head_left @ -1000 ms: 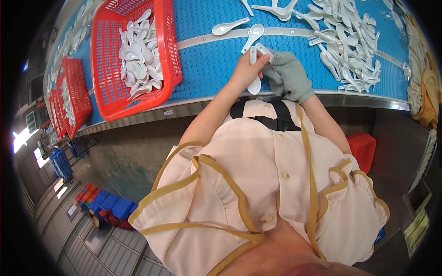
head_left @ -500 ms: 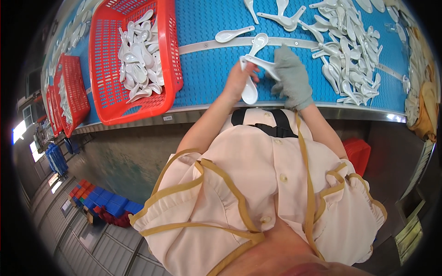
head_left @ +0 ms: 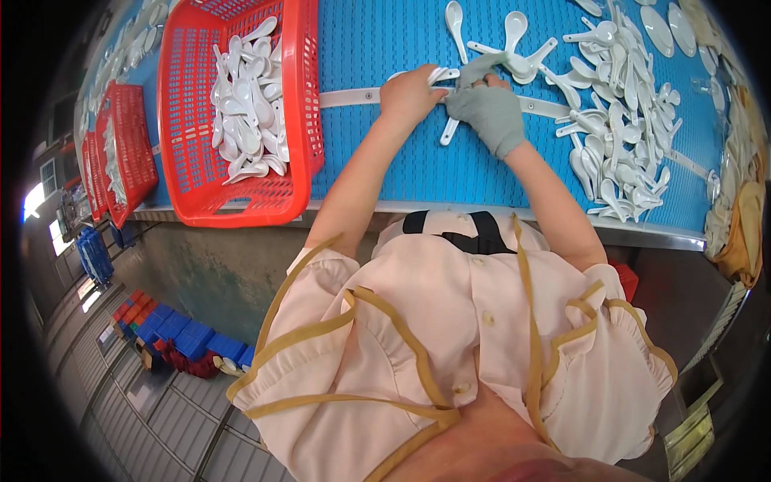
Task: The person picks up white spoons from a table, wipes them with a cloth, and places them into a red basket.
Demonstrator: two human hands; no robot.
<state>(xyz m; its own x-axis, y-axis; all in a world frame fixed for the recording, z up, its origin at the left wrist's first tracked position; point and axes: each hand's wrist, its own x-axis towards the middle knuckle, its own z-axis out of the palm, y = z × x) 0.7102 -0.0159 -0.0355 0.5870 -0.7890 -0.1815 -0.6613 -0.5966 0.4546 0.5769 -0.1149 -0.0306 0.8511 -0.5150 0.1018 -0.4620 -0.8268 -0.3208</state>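
My bare left hand [head_left: 408,96] is closed at the middle of the blue belt [head_left: 361,153], with white spoon handles [head_left: 438,75] showing by its fingertips. Most of what it grips is hidden behind the hand. Beside it, my right hand [head_left: 485,112] wears a grey glove with some bare fingertips showing. Its fingers are curled over a white spoon, whose handle [head_left: 449,132] sticks out below the glove; the bowl is covered. Just beyond the right hand lie a few loose white spoons [head_left: 515,29].
A red perforated basket [head_left: 299,173] holding many white spoons stands on the left. To the right spreads a heap of white spoons [head_left: 622,120]. Further left is another red basket [head_left: 132,161]. The belt's metal edge [head_left: 626,234] runs before my body.
Both hands have moved farther away over the belt. The spoons that hung from my left hand near the belt's front edge no longer show there; the right hand now covers a spoon that lay uncovered.
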